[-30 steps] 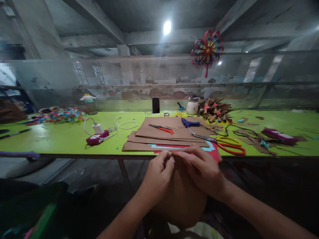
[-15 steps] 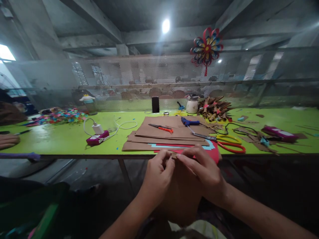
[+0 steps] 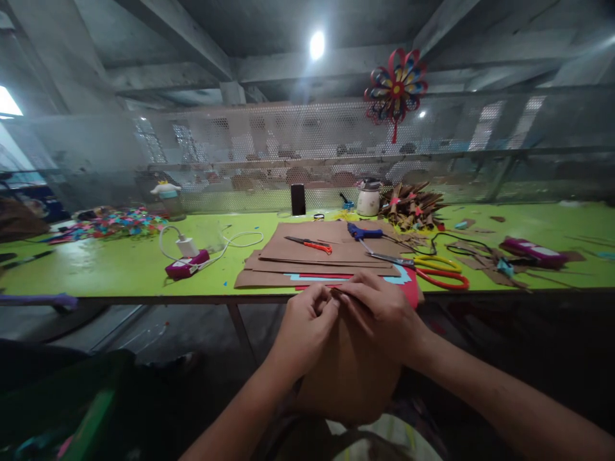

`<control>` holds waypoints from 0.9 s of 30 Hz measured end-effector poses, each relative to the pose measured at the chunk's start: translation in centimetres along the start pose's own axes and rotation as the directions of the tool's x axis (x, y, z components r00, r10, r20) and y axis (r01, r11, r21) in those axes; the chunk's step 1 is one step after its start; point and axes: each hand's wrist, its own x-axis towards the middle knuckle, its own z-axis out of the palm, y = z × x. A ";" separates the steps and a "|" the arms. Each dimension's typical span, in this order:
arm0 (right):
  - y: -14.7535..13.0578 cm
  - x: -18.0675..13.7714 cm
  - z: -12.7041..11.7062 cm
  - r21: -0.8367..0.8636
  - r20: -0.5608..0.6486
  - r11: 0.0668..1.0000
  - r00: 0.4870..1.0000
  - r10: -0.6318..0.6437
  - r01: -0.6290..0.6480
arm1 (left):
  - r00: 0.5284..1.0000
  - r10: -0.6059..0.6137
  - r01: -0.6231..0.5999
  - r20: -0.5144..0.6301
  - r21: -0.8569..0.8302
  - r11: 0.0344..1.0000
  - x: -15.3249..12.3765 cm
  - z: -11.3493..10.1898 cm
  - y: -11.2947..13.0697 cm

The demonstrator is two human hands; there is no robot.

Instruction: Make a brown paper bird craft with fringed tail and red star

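Note:
Both of my hands hold a brown paper sheet [image 3: 348, 378] in front of me, below the table's near edge. My left hand [image 3: 303, 330] pinches the sheet's top edge with curled fingers. My right hand [image 3: 384, 314] grips the same edge just to the right, its fingers pressed down on the fold. The fingertips of the two hands meet. The sheet hangs down over my lap.
On the green table [image 3: 120, 269] lie a stack of brown sheets [image 3: 327, 256], an orange cutter [image 3: 310, 243], a blue glue gun [image 3: 365, 232], yellow-red scissors [image 3: 437, 272], a charger with a pink power bank [image 3: 187, 262] and colourful scraps [image 3: 110, 223]. A paper flower [image 3: 394, 83] hangs above.
My hands have shifted slightly along the paper's top edge and pressed closer together. Another person's hand seen at the left edge half a second ago is gone.

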 end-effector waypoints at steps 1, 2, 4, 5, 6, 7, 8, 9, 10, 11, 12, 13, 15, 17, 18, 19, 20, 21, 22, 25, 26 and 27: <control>0.0 0.2 -0.1 -0.039 0.019 0.999 1.000 0.006 -0.005 | 1.000 0.005 -0.005 0.007 0.001 1.000 0.0 0.0 -0.1; 0.1 0.3 -0.2 -0.060 0.042 0.998 0.999 0.011 -0.009 | 1.000 0.017 -0.017 0.010 0.007 1.000 0.0 -0.1 -0.1; 0.1 0.5 -0.4 -0.048 0.087 0.999 0.996 0.012 -0.008 | 0.999 0.046 -0.047 0.015 0.020 0.999 0.0 -0.2 0.0; 0.1 0.6 -0.5 -0.032 0.103 0.999 0.995 0.010 -0.006 | 0.998 0.060 -0.060 0.015 0.028 0.998 0.0 -0.2 0.2; 0.1 0.6 -0.5 -0.017 0.116 1.000 0.993 0.008 -0.006 | 0.997 0.071 -0.072 0.011 0.040 0.997 0.0 -0.2 0.3; 0.1 0.6 -0.5 -0.010 0.119 1.000 0.993 0.007 -0.006 | 0.997 0.082 -0.081 0.001 0.054 0.995 0.0 -0.2 0.4; 0.1 0.5 -0.6 -0.010 0.117 1.000 0.993 0.007 -0.006 | 0.996 0.089 -0.088 -0.014 0.069 0.994 -0.1 -0.2 0.6; 0.1 0.4 -0.5 -0.016 0.112 1.000 0.994 0.007 -0.005 | 0.995 0.096 -0.093 -0.029 0.083 0.992 -0.1 -0.2 0.7; 0.1 0.3 -0.5 -0.023 0.107 1.000 0.994 0.002 0.001 | 0.994 0.102 -0.098 -0.041 0.094 0.991 -0.1 -0.1 0.8; 0.1 0.2 -0.5 -0.029 0.106 1.000 0.994 -0.009 0.012 | 0.992 0.110 -0.104 -0.053 0.105 0.989 -0.2 -0.1 0.9; 0.1 0.0 -0.5 -0.033 0.107 0.999 0.994 -0.025 0.028 | 0.991 0.119 -0.111 -0.064 0.116 0.987 -0.2 0.0 0.9; 0.1 -0.1 -0.6 -0.039 0.110 0.998 0.993 -0.043 0.047 | 0.989 0.129 -0.119 -0.071 0.126 0.985 -0.3 0.1 0.9; 0.2 -0.2 -0.8 -0.058 0.123 0.994 0.989 -0.080 0.088 | 0.986 0.145 -0.132 -0.079 0.145 0.981 -0.3 0.1 0.8; 0.2 -0.1 -1.1 -0.098 0.143 0.987 0.984 -0.110 0.125 | 0.988 0.138 -0.127 -0.074 0.134 0.983 -0.3 0.0 0.9; 0.3 0.0 -1.3 -0.123 0.156 0.982 0.980 -0.125 0.145 | 0.989 0.134 -0.127 -0.059 0.110 0.986 -0.2 -0.2 0.9; 0.4 0.2 -1.5 -0.149 0.171 0.975 0.975 -0.141 0.167 | 0.990 0.134 -0.131 -0.034 0.079 0.988 0.0 -0.4 1.1; 0.6 0.4 -1.6 -0.176 0.183 0.965 0.970 -0.161 0.194 | 0.990 0.138 -0.138 -0.002 0.052 0.989 0.1 -0.6 1.2; 0.7 0.5 -1.7 -0.202 0.192 0.954 0.965 -0.181 0.219 | 0.989 0.143 -0.144 0.031 0.033 0.989 0.4 -0.8 1.4; 0.9 0.7 -1.7 -0.223 0.203 0.944 0.959 -0.197 0.242 | 0.988 0.144 -0.146 0.055 0.024 0.989 0.7 -1.0 1.6; 1.5 1.2 -1.4 -0.263 0.235 0.925 0.948 -0.215 0.275 | 0.993 0.107 -0.109 0.047 0.039 0.993 1.9 -1.5 1.6; 1.6 1.4 -1.2 -0.269 0.244 0.923 0.946 -0.211 0.276 | 0.995 0.095 -0.097 0.039 0.038 0.995 2.3 -1.6 1.5; 1.8 1.5 -1.1 -0.274 0.251 0.922 0.946 -0.207 0.274 | 0.995 0.089 -0.090 0.036 0.033 0.995 2.6 -1.6 1.3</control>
